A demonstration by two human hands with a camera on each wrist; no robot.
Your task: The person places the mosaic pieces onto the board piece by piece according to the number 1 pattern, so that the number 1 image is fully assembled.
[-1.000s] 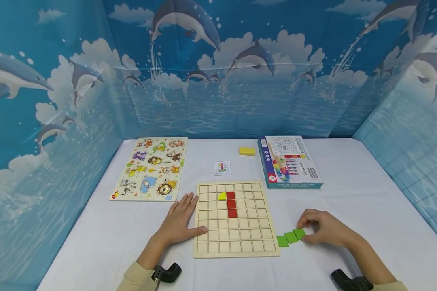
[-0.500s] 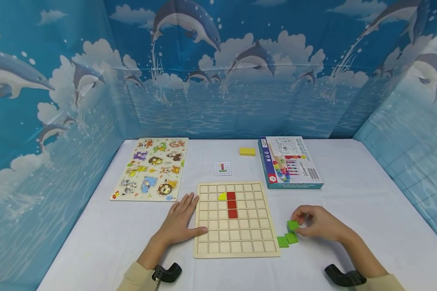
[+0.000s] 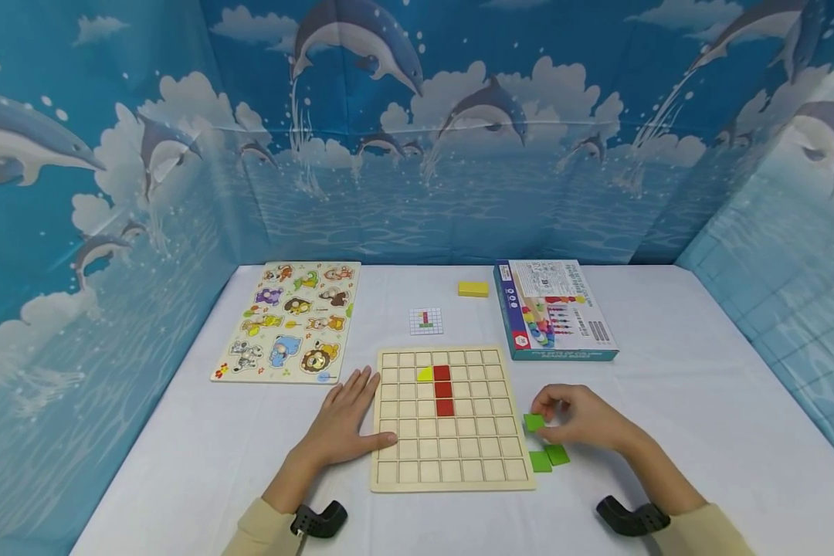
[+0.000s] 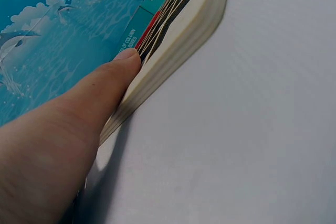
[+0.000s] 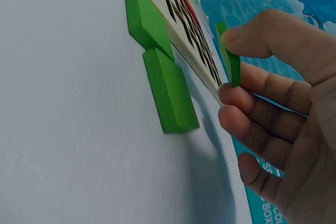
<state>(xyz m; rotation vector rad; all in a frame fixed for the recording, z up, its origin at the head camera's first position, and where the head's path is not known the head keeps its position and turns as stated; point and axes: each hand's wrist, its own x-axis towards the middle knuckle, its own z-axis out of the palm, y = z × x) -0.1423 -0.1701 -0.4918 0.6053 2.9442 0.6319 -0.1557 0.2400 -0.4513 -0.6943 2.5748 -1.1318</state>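
Green tile (image 3: 533,422); right hand (image 3: 588,418) pinches it.

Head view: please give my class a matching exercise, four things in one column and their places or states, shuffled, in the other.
1. left hand
2. right hand
3. three red tiles
4. yellow block

A. in a line on the wooden board
B. beside the box
C. pinching a green tile
D. at the wooden board's left edge

Pairs: 1-D, 2-C, 3-A, 4-B
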